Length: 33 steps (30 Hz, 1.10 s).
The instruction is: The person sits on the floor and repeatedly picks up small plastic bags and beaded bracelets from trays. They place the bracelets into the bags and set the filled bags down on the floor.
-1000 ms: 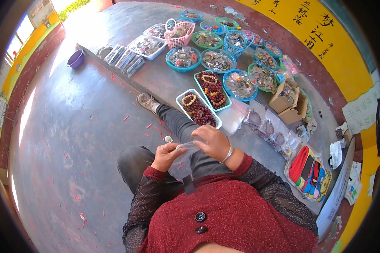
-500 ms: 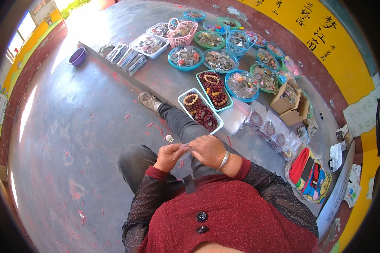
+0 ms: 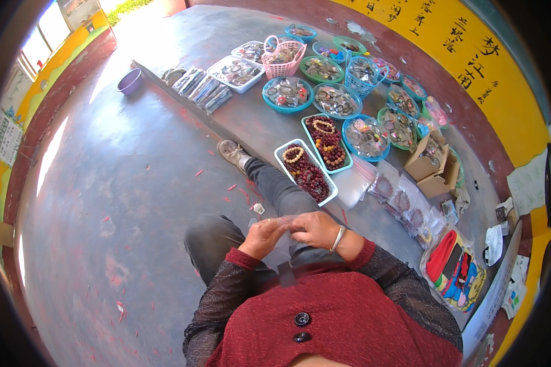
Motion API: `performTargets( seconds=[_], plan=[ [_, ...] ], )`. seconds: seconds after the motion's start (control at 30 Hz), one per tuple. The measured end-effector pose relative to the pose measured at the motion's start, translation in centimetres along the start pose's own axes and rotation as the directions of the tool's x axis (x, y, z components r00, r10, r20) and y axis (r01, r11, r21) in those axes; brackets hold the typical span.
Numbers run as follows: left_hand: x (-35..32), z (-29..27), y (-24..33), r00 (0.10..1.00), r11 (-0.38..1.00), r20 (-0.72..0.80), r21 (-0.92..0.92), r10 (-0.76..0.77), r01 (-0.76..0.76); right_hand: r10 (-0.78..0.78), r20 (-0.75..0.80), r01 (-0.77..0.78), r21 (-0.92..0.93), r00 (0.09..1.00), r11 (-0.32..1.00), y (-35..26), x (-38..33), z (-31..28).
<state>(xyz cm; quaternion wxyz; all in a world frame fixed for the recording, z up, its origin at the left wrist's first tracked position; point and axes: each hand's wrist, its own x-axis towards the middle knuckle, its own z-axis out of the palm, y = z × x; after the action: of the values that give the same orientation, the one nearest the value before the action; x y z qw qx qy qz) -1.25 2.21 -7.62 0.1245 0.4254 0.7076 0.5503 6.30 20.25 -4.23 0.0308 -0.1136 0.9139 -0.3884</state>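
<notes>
Clear plastic bag [image 3: 286,221] pinched by fingers of both hands, left hand [image 3: 262,237], right hand [image 3: 315,229]

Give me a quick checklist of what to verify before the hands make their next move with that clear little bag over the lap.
1. Left hand on the clear bag: ok, fingers pinch it.
2. Right hand on the bag: ok.
3. Bag mouth open: cannot tell.
4. Anything inside the bag: cannot tell.
5. Bead tray near: ok, just ahead of the knee.
6. Spare bags at hand: ok, lying to the right.
</notes>
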Motion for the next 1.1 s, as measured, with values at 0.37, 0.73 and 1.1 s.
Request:
performTargets(
  seconds=[0.37, 0.73, 1.1],
  plan=[
    [0.0, 0.3, 0.1, 0.984, 0.979, 0.049, 0.104, 0.17, -0.175, 0.062, 0.16, -0.132, 0.481, 0.985, 0.867, 1.6, 0.0, 1.4],
    [0.2, -0.5, 1.7, 0.98, 0.935, 0.084, 0.295, 0.179, -0.196, -0.101, 0.204, 0.072, 0.144, 0.974, 0.987, 1.1, 0.6, 0.8],
    [0.2, -1.1, 2.1, 0.996, 0.965, 0.069, 0.25, 0.061, -0.076, 0.124, 0.25, 0.018, -0.501, 0.96, 0.866, 0.9, 2.0, 4.0]
  ],
)
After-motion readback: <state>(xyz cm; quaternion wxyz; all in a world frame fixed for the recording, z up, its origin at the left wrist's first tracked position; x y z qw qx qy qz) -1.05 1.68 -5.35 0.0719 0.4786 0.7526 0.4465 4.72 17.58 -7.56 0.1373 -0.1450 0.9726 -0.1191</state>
